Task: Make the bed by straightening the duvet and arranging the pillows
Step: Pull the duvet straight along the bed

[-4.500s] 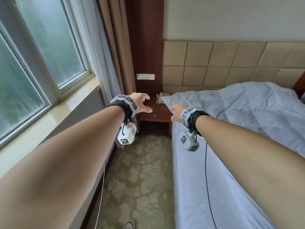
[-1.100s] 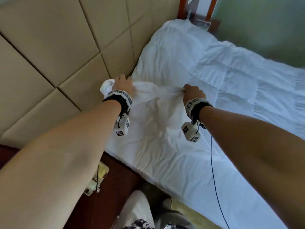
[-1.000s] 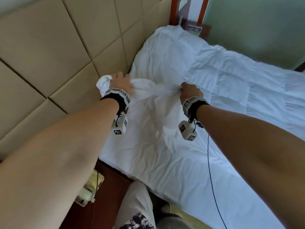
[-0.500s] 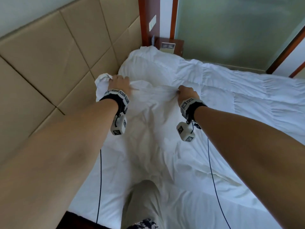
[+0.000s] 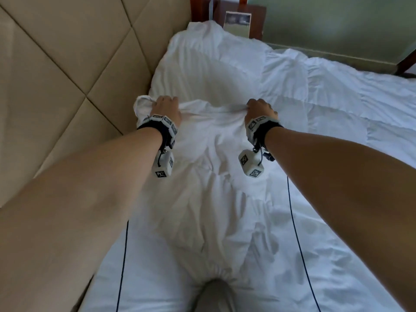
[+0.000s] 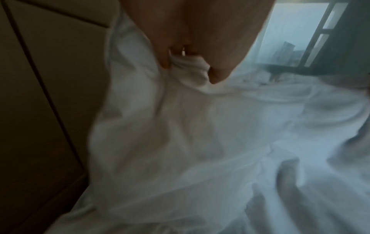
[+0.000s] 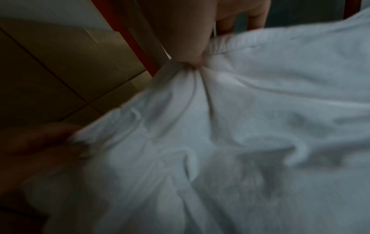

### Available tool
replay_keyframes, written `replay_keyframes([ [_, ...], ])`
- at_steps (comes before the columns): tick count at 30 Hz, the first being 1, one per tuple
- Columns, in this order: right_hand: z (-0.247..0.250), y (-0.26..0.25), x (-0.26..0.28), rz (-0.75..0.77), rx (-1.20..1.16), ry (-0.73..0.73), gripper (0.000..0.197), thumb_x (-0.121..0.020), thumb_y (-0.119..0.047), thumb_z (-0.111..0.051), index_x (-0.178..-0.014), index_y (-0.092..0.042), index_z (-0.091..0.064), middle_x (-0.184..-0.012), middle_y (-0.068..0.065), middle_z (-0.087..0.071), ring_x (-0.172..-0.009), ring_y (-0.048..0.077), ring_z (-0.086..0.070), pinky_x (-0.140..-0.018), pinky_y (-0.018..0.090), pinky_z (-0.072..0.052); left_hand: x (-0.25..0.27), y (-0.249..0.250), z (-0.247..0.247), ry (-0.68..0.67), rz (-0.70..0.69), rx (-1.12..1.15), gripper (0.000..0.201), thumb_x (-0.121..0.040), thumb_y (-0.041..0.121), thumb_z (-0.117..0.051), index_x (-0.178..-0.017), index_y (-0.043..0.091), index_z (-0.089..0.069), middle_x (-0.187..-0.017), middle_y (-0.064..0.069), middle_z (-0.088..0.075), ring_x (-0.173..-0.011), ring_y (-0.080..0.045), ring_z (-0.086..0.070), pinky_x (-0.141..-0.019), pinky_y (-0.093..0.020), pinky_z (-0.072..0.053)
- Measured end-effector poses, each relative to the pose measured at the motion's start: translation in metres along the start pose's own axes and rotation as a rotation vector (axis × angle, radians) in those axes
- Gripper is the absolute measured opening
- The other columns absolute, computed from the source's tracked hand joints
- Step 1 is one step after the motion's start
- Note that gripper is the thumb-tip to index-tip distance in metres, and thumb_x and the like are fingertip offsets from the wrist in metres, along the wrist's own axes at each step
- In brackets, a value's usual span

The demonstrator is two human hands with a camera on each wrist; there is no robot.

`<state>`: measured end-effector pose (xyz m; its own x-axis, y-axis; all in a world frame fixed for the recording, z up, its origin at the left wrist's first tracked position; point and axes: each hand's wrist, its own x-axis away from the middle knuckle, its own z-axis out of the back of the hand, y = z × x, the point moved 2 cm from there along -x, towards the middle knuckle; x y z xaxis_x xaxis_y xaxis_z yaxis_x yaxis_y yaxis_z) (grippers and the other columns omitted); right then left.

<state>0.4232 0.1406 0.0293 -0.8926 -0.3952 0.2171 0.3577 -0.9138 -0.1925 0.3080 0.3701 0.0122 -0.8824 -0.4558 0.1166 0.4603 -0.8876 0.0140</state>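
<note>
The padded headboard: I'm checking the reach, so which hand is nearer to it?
Left. The left hand grips the duvet edge right beside the padded headboard; the right hand grips that edge further out over the bed.

A: Where does the headboard (image 5: 67,70) sit?

B: Along the bed's (image 5: 337,278) side from seven to eleven o'clock, with the duvet (image 5: 213,199) spread on the bed beside it.

A: And the hands?

B: Near the centre. The left hand (image 5: 167,109) at ten o'clock, just beside the headboard, grips the duvet's corner; the right hand (image 5: 258,111) at one o'clock grips the same edge, well apart from it.

A: Beyond them?

B: More duvet runs to twelve o'clock, and behind it stands a bedside cabinet (image 5: 240,19). A knee (image 5: 213,296) rests on the bed at six o'clock, under the duvet's fold.
</note>
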Motion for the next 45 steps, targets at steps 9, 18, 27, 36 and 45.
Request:
replay_keyframes([
  [9,-0.044,-0.013,0.011,0.037,0.08,-0.182,0.037,-0.092,-0.014,-0.045,-0.128,-0.019,-0.052,-0.13,0.007,-0.05,-0.125,0.028,-0.048,-0.1,0.042,-0.045,0.014,-0.012,-0.035,-0.321,-0.045,0.118,0.057,-0.094,0.021,-0.052,-0.147,0.01,-0.032,-0.145,-0.017,-0.042,-0.132,-0.035,-0.04,-0.107,-0.043,-0.037],
  [18,-0.037,0.02,0.054,0.182,0.041,-0.216,0.037,-0.092,-0.017,-0.054,-0.129,-0.012,-0.057,-0.138,0.01,-0.048,-0.127,0.029,-0.046,-0.104,0.04,-0.042,0.068,0.026,-0.008,-0.289,0.056,0.161,0.056,-0.097,0.028,-0.05,-0.147,0.012,-0.031,-0.137,-0.015,-0.052,-0.119,-0.034,-0.054,-0.095,-0.04,-0.046],
  [27,-0.065,0.004,0.044,0.242,0.058,-0.279,0.044,-0.088,-0.016,-0.058,-0.132,-0.019,-0.053,-0.143,0.002,-0.037,-0.133,0.025,-0.035,-0.109,0.043,-0.037,0.081,0.001,-0.016,-0.233,0.197,0.198,0.054,-0.097,0.031,-0.048,-0.145,0.01,-0.033,-0.136,-0.016,-0.051,-0.117,-0.035,-0.054,-0.093,-0.042,-0.047],
  [36,-0.143,-0.034,-0.101,0.025,-0.12,-0.157,0.064,-0.096,-0.025,-0.052,-0.15,-0.02,-0.019,-0.157,0.004,-0.014,-0.142,0.034,-0.02,-0.114,0.045,-0.028,-0.066,-0.043,-0.088,-0.177,0.509,0.464,0.082,-0.085,0.041,-0.062,-0.149,0.015,-0.017,-0.145,-0.017,-0.034,-0.133,-0.039,-0.034,-0.104,-0.049,-0.034],
  [45,-0.192,-0.055,-0.141,-0.059,-0.187,-0.156,0.033,-0.094,-0.031,-0.054,-0.127,-0.025,-0.053,-0.126,0.007,-0.054,-0.122,0.032,-0.047,-0.099,0.048,-0.043,-0.1,-0.057,-0.145,-0.158,0.393,0.396,0.037,-0.098,0.029,-0.049,-0.116,-0.002,-0.057,-0.121,-0.022,-0.059,-0.113,-0.037,-0.056,-0.091,-0.037,-0.043],
])
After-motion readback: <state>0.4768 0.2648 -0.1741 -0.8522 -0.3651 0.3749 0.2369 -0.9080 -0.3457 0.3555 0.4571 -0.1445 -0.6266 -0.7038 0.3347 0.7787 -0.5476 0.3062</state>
